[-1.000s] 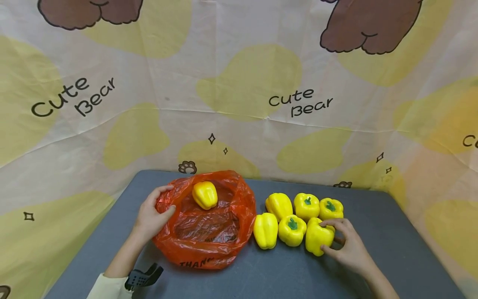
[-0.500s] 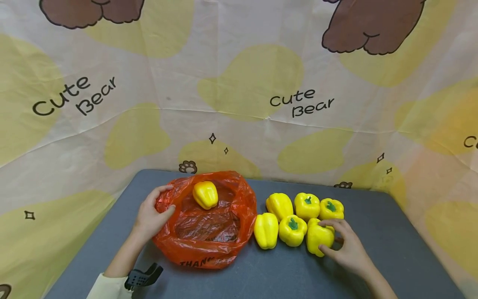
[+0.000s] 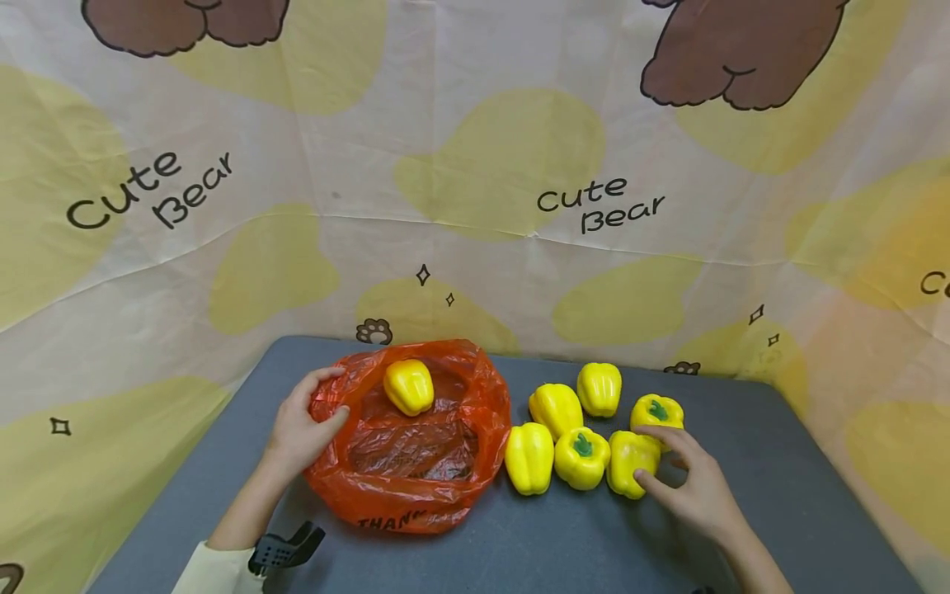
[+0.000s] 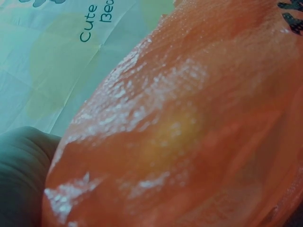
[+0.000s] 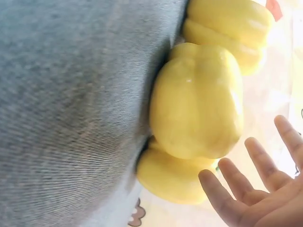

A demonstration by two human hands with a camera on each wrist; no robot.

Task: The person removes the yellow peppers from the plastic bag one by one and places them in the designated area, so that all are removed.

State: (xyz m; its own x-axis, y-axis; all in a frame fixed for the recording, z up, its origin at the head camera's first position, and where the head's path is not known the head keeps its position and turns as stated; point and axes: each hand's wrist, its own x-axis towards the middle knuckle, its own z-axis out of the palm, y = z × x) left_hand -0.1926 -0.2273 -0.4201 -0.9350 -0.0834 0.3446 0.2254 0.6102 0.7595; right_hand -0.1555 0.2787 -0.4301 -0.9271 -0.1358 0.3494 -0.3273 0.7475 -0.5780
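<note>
My left hand (image 3: 300, 429) holds the left rim of a red plastic bag (image 3: 404, 507), its thumb lying over the edge. The bag stands wide, with one yellow bell pepper (image 3: 408, 388) inside; a blurred yellow patch shows through its side in the left wrist view. My right hand (image 3: 693, 483) is beside the front right bell pepper (image 3: 631, 466). In the right wrist view its fingers (image 5: 262, 163) are spread and fairly straight, with nothing gripped. Another pepper (image 3: 656, 411) sits just behind, its green stem showing. The back middle pepper (image 3: 599, 389) shows no stem.
Between the bag and my right hand lie more yellow peppers: one at front left (image 3: 529, 459), one with a stem (image 3: 581, 458) and one behind (image 3: 557, 410). All rest on a grey table (image 3: 519, 553). A printed cloth (image 3: 475, 165) hangs behind the table.
The back middle pepper has shifted backward and slightly left, and its stem has turned out of sight. The front right pepper has shifted slightly, and my right hand has loosened from it. The left hand is still.
</note>
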